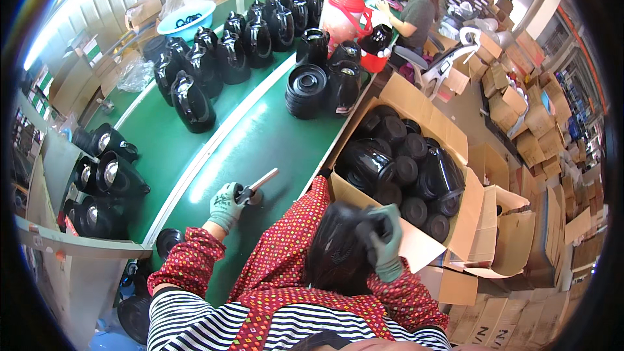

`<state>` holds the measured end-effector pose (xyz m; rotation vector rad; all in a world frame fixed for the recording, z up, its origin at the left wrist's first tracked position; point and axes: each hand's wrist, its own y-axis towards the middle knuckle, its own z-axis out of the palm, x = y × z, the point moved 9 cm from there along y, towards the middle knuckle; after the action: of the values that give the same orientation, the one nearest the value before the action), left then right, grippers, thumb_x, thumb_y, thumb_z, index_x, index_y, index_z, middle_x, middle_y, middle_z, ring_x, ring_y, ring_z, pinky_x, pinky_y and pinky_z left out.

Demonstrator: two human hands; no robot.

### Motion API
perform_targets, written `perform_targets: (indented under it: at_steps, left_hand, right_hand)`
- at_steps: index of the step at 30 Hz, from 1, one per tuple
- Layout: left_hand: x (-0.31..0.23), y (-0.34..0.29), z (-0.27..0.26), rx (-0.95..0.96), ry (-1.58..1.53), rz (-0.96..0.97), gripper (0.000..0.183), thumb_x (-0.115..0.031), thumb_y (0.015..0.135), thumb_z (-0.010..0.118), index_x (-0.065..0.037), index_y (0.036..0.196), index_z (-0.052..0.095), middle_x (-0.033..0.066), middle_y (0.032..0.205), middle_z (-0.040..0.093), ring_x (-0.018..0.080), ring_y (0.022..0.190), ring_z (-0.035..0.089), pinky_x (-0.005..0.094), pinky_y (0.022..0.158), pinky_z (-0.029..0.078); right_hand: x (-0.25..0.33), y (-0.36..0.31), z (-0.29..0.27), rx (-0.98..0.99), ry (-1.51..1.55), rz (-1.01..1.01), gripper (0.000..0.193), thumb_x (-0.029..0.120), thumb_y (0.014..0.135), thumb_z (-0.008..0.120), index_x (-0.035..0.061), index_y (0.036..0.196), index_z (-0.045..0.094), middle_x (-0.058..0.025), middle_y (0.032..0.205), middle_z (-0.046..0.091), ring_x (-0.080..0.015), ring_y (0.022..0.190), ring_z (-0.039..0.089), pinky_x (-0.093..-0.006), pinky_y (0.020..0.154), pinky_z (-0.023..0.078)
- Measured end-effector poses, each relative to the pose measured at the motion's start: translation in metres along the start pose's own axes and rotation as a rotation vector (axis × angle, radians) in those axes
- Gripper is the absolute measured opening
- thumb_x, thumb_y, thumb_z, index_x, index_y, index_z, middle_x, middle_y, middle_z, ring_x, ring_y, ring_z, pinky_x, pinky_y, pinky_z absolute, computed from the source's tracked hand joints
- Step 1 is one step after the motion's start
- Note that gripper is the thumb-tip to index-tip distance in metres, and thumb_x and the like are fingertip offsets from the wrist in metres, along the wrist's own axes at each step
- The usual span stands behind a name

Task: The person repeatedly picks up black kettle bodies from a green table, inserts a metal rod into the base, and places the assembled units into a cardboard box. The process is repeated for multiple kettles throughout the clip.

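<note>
In a grey-green glove, my left hand (pixel 227 207) is closed around the dark end of a tool with a pale metal rod (pixel 264 180), just above the green belt. A small round dark piece beside that grip is partly hidden. My right hand (pixel 389 240), gloved the same way, is closed on the dark handle of a glossy black jug (pixel 328 253). The jug leans against my lap, slightly blurred. Near my left forearm lies a black round part (pixel 169 242). To my right stands an open carton (pixel 344 192) full of black jug bodies and round lids.
Black jugs (pixel 233 58) stand in rows along the belt (pixel 260 130), with stacked black discs (pixel 307 88) nearer me. Jugs with silvery openings (pixel 110 172) lie at left. A red flask (pixel 346 10) and a co-worker (pixel 416 10) are farther off. Cartons (pixel 513 227) crowd the right.
</note>
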<state>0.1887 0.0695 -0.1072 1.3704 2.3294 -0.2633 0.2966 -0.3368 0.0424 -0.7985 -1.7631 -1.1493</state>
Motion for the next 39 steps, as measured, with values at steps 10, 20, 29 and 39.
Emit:
perform_targets:
  at_steps: [10,20,29,39]
  left_hand:
    - [-0.13,-0.119,-0.133,0.147,-0.814,0.516,0.069,-0.019,0.087,0.086,-0.003,0.146,0.054,0.0248,0.162,0.039,0.0389,0.148,0.043,0.0449,0.116,0.042]
    - [0.138,-0.045,-0.197,-0.517,-0.939,-0.365,0.032,-0.027,0.101,0.074,0.005,0.105,0.07,0.0022,0.086,0.069,0.0118,0.078,0.064,0.0291,0.072,0.055]
    - [0.361,0.218,-0.183,-0.781,-0.933,-0.666,0.032,-0.031,0.095,0.08,-0.006,0.114,0.073,0.0028,0.093,0.073,0.017,0.069,0.064,0.0361,0.056,0.061]
    - [0.277,0.151,-0.217,-0.81,-0.207,-0.584,0.102,-0.056,0.08,0.085,-0.002,0.154,0.042,0.0273,0.151,0.053,0.042,0.141,0.05,0.0483,0.115,0.044]
  right_hand:
    - [-0.014,0.053,0.157,0.295,1.11,0.698,0.068,0.06,0.108,0.042,0.0097,0.153,0.051,-0.0124,0.147,0.06,-0.0311,0.131,0.06,-0.0493,0.113,0.049]
    - [-0.056,0.028,0.232,0.326,0.107,0.115,0.045,0.006,0.1,0.065,-0.0042,0.143,0.054,-0.0159,0.135,0.061,-0.0244,0.115,0.063,-0.0382,0.102,0.05]
    - [-0.078,0.024,0.239,0.484,-0.174,0.032,0.049,0.007,0.087,0.071,-0.0024,0.134,0.06,-0.0225,0.126,0.064,-0.0398,0.117,0.064,-0.0464,0.103,0.051]
    - [-0.076,0.031,0.245,0.468,-0.144,0.125,0.028,0.006,0.096,0.065,-0.0036,0.122,0.068,-0.0167,0.116,0.069,-0.0283,0.106,0.069,-0.0366,0.091,0.056]
